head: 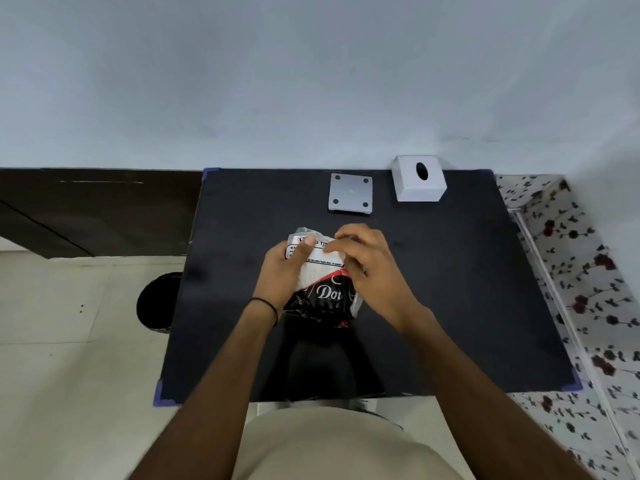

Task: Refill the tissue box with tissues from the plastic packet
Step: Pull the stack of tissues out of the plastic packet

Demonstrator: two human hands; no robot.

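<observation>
Tissue box [419, 183] sits empty-looking at the far right corner of the black table [450, 289], its base plate [350, 192] detached just left of it, while left hand [282, 271] and right hand [367, 261] clamp the plastic packet [322, 278] nearer the table's middle, tissues not yet transferred.

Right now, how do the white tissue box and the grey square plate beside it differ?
The tissue box is a raised white cube with a dark oval opening in its top; the square plate is flat, greyer, and has a dark dot near each corner. The box stands at the table's far right corner; the plate lies to its left. Both rest untouched, while both hands hold the packet.
</observation>
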